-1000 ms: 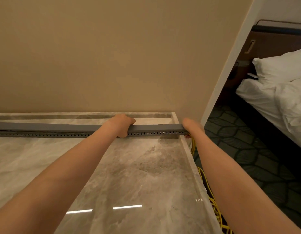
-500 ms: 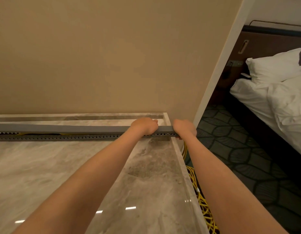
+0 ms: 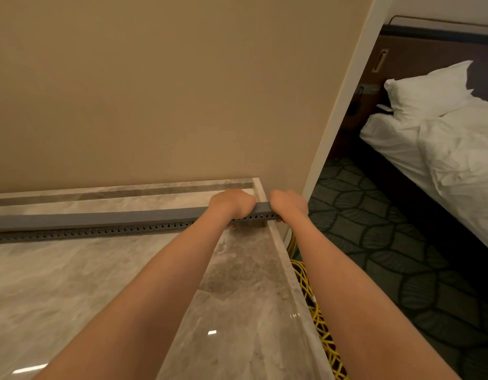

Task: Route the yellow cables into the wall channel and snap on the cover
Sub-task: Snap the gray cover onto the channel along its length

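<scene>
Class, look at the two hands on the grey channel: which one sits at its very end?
The right hand, at the channel's end over the counter edge; the left hand sits just inboard.

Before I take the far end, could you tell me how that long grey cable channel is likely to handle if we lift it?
The grey channel is long and thin, so it will probably flex or sag if held only where the left hand and right hand grip. It looks like light plastic. On the glossy marble top it may slide easily when pushed.
</scene>
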`<state>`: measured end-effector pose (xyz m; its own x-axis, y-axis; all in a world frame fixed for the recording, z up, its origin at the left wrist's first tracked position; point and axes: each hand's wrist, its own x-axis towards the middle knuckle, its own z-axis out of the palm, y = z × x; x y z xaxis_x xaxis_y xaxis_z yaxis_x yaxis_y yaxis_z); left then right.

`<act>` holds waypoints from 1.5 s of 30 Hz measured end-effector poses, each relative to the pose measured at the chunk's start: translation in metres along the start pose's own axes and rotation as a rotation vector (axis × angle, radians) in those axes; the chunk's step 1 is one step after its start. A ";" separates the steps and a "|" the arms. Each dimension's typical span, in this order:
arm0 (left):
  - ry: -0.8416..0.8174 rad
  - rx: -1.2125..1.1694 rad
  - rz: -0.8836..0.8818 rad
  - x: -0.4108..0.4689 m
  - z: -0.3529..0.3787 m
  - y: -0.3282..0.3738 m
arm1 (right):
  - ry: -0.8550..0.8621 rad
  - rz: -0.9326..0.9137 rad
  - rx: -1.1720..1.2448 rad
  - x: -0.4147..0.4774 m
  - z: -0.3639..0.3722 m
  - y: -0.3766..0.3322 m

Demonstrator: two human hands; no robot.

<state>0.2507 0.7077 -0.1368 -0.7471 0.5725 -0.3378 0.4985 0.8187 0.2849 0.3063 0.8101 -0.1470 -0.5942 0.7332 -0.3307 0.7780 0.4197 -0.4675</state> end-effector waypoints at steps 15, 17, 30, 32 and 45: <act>0.145 -0.066 -0.029 -0.013 0.002 0.001 | -0.013 -0.084 0.077 -0.006 -0.007 0.003; 0.073 -0.056 -0.032 -0.012 0.000 0.001 | -0.107 -0.081 0.070 -0.007 -0.010 0.004; 0.159 -0.045 0.405 -0.020 0.000 -0.013 | -0.171 -0.131 0.028 -0.011 -0.015 -0.001; 0.115 0.059 0.481 -0.026 -0.003 -0.023 | -0.202 -0.139 0.041 -0.012 -0.016 -0.003; 0.113 -0.031 0.434 -0.026 -0.002 -0.019 | -0.329 -0.353 0.471 -0.013 -0.020 0.055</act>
<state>0.2600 0.6771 -0.1313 -0.5158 0.8529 -0.0814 0.7643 0.5010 0.4060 0.3606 0.8339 -0.1522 -0.8856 0.3626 -0.2901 0.3982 0.2716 -0.8762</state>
